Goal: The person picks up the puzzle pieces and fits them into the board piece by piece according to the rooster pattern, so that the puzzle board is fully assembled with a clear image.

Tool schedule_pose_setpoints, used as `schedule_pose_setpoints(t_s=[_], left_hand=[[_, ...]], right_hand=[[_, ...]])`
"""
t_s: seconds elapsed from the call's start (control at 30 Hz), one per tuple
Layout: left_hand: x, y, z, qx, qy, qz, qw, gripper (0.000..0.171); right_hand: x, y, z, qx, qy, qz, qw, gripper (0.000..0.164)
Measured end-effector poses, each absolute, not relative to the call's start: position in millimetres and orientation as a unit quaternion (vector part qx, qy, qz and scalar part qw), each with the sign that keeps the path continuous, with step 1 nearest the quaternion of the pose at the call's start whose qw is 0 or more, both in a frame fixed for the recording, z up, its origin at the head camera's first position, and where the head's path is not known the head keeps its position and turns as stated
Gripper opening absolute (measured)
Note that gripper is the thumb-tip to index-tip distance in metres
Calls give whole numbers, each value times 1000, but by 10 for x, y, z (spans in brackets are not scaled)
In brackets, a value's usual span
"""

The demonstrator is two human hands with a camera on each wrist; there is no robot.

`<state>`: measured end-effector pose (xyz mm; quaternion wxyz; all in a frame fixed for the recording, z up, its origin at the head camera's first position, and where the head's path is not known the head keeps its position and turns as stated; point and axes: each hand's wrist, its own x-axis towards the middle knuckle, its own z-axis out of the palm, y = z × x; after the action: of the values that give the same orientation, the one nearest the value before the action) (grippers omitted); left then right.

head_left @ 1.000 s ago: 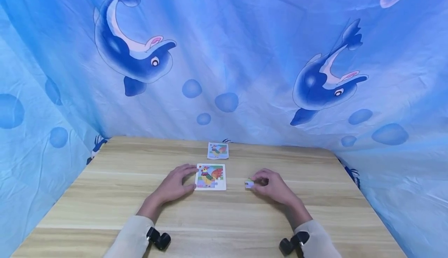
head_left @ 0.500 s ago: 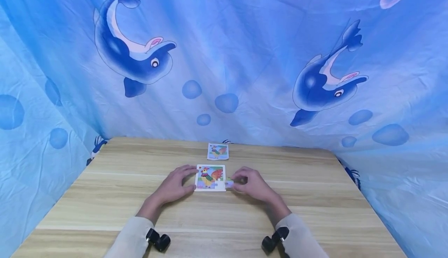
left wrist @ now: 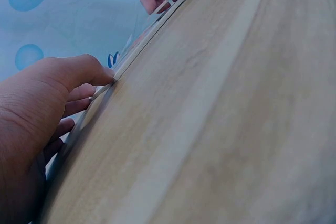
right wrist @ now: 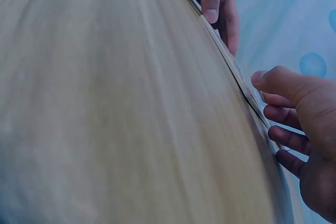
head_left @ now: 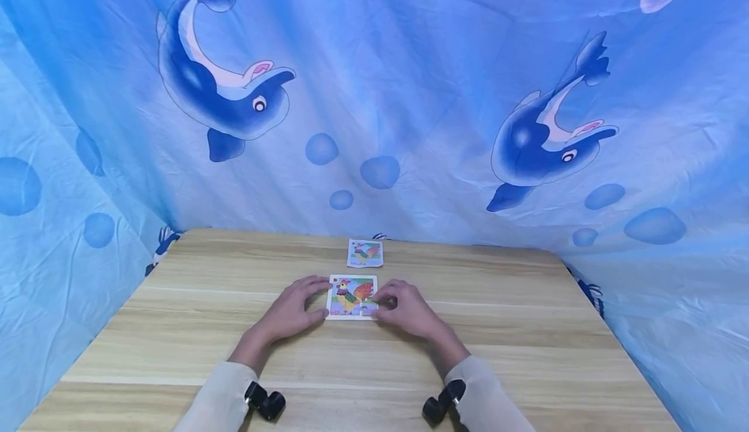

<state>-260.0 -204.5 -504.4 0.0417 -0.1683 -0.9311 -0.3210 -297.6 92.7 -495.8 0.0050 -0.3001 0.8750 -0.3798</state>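
Note:
A square jigsaw puzzle board (head_left: 345, 297) with a rooster picture and a white border lies on the table. My left hand (head_left: 295, 305) holds its left side, thumb at the near corner and index finger at the far corner. In the left wrist view, the left thumb (left wrist: 100, 73) touches the board's edge. My right hand (head_left: 406, 308) pinches a puzzle piece (head_left: 368, 307) over the board's lower right corner; a narrow white gap shows beside the piece. The right fingers partly cover the piece. The right wrist view shows the right hand (right wrist: 310, 114) at the board's edge.
Behind the board lies a small card (head_left: 365, 254) with the same rooster picture. The wooden table (head_left: 328, 380) is backed by a blue curtain (head_left: 404, 94) printed with dolphins and bubbles. Black cameras sit on both wrists.
My right hand has moved left across the table with the puzzle piece, from apart from the board to over its lower right corner. The left hand has stayed on the board's left side.

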Motion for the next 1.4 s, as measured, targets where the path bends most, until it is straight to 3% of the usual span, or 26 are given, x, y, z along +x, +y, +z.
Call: schedule_pose_setpoints(t_s=[1.4], left_hand=[[-2622, -2050, -5081, -171, -930, -321, 45, 57]], right_hand=[[-2947, 806, -4961, -275, 896, -349, 14, 20]])
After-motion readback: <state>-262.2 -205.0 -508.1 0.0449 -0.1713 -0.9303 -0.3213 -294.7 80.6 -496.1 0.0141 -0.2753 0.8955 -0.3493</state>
